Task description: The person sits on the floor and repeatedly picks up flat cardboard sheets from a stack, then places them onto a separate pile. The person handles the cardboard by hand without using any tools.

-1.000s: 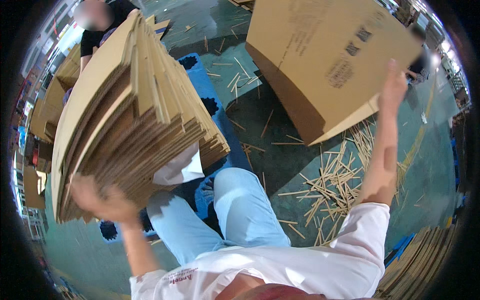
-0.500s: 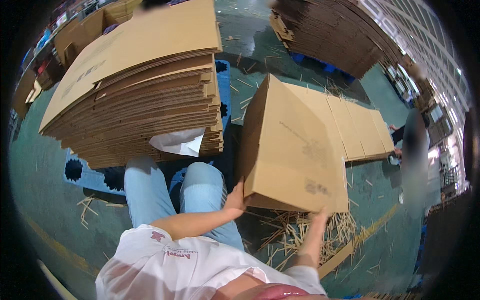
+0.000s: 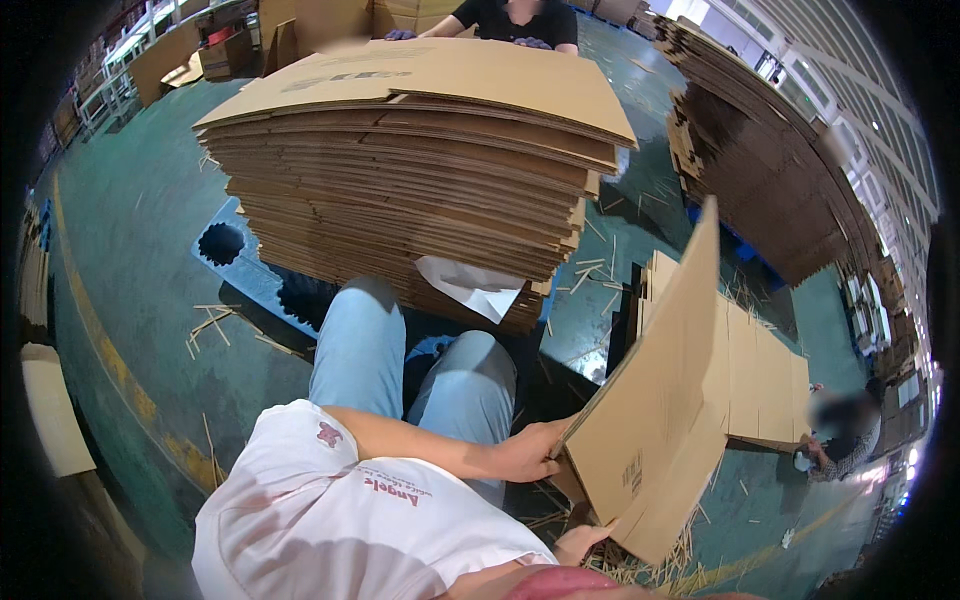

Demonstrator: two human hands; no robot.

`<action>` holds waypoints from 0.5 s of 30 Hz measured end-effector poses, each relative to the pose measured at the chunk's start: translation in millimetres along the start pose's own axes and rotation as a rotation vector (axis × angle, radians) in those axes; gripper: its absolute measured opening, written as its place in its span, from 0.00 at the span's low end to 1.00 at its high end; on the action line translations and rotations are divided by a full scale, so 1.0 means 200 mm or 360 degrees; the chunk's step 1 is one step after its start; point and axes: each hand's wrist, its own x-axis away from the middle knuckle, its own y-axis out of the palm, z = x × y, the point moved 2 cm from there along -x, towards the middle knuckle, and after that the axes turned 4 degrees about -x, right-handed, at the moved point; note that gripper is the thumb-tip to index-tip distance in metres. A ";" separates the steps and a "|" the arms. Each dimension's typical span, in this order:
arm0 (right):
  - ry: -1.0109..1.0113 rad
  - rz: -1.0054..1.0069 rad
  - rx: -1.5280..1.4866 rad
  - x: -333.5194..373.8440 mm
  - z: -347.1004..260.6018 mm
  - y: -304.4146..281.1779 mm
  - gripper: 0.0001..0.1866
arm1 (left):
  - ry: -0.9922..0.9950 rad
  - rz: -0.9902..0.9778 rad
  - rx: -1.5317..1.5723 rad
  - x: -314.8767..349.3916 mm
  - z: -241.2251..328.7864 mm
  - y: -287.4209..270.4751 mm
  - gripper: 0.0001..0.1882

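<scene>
To the right of my knees, a large brown cardboard carton blank (image 3: 655, 400) stands tilted, partly folded, with one panel raised steeply. My left hand (image 3: 535, 452) is closed on its near left edge. Lower down, my right hand (image 3: 583, 543) grips the bottom edge near a corner; some of its fingers are hidden. Behind the blank, more flat scored cardboard (image 3: 765, 375) stretches away to the right. In front of my knees rises a tall stack of flattened cartons (image 3: 410, 190), with a crumpled white sheet (image 3: 475, 288) sticking out of its near side.
A blue pallet (image 3: 250, 275) carries the stack. Behind it stands a person in a dark top (image 3: 515, 22), gloved hands at the top sheet. Another person (image 3: 845, 430) is low down at the right, by the cardboard's far end. Thin cardboard strips (image 3: 215, 325) litter the green floor. Another carton stack (image 3: 775, 190) stands far right.
My view has swung left, so the stack appears further right and the person behind it shows more. The blank's raised panel has turned more edge-on; both hands remain at its near edges.
</scene>
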 end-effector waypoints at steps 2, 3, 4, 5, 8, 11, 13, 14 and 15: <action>-0.0035 0.0120 -0.0139 0.19 0.01 0.14 0.31 | 0.0199 -0.0090 0.0146 -0.04 0.09 -0.07 0.21; -0.0047 0.0047 -0.0244 0.18 0.01 0.15 0.31 | 0.0302 -0.0142 0.0224 -0.05 0.15 -0.11 0.12; -0.0050 -0.0028 -0.0343 0.15 0.00 0.15 0.30 | 0.0360 -0.0106 0.0236 -0.06 0.22 -0.16 0.11; -0.0052 -0.0102 -0.0443 0.11 -0.02 0.16 0.30 | 0.0423 -0.0066 0.0242 -0.07 0.28 -0.21 0.10; -0.0149 -0.0268 -0.0664 0.07 -0.11 0.25 0.29 | 0.0388 -0.0122 0.0339 -0.05 0.33 -0.34 0.12; -0.0300 -0.0227 -0.0620 0.15 -0.21 0.50 0.30 | 0.0007 -0.0370 -0.0031 0.00 0.40 -0.52 0.13; -0.0395 -0.0251 -0.0559 0.25 -0.28 0.74 0.29 | 0.0474 -0.0163 -0.0145 0.02 0.43 -0.69 0.15; -0.0437 -0.0315 -0.0543 0.29 -0.31 0.86 0.28 | 0.0704 -0.0057 -0.0193 0.03 0.42 -0.76 0.16; -0.0416 -0.0397 -0.0583 0.33 -0.32 0.98 0.27 | 0.0424 -0.0106 0.0607 0.03 0.35 -0.82 0.18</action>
